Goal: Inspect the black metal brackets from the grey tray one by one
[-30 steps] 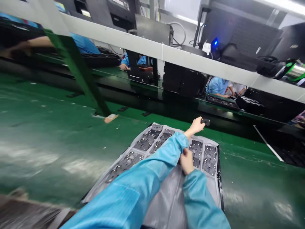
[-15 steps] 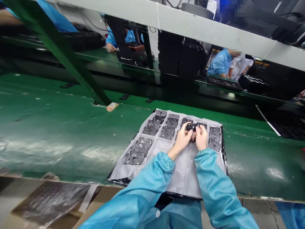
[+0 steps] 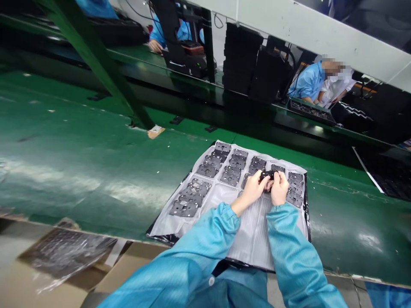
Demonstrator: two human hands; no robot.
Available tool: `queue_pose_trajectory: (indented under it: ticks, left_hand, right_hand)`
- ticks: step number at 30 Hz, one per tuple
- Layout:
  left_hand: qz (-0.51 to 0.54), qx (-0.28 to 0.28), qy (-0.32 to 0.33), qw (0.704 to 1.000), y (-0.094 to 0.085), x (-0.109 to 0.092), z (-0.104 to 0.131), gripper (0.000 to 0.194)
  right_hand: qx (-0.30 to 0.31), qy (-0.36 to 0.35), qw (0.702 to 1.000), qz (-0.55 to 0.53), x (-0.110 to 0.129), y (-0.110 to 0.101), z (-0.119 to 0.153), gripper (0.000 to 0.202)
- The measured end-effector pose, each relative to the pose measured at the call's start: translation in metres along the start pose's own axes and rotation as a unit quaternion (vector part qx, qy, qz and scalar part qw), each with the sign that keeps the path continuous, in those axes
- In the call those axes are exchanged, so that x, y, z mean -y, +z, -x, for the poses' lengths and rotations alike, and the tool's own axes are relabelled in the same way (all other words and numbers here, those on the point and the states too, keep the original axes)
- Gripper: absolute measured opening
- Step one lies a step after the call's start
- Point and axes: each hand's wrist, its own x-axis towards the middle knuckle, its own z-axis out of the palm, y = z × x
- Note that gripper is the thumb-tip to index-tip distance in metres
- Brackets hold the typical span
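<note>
A small black part is held up between my two hands, above the upper right of a tray lined with whitish film. My left hand pinches its left end, and my right hand grips its right end. Flat dark plates with holes lie in overlapping groups in the tray's compartments, such as a group left of my hands and another to their right. More plates rest in the lower left compartment. My fingers partly cover the part and the plates beneath.
The tray lies on a green bench. A green post meets the bench behind left. Below the front edge is a cardboard box with clear plastic. Across the bench, people in blue sit near black equipment.
The view has shifted, so the tray and post appear slightly further right. Both hands still hold the black part, which now looks more edge-on.
</note>
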Motion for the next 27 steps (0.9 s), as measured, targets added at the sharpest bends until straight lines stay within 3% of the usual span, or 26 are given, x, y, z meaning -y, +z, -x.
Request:
queue_pose_trajectory:
  ticks: [20, 27]
  left_hand:
    - [-0.028, 0.001, 0.013, 1.000, -0.0020, 0.0019, -0.0003, 0.023]
    - [-0.031, 0.007, 0.018, 0.999, -0.0007, 0.0027, 0.0005, 0.021]
  right_hand:
    - [-0.008, -0.016, 0.998, 0.066, -0.0041, -0.0038, -0.0006, 0.023]
    - [-0.022, -0.022, 0.996, 0.079, -0.0025, -0.0031, -0.0002, 0.031]
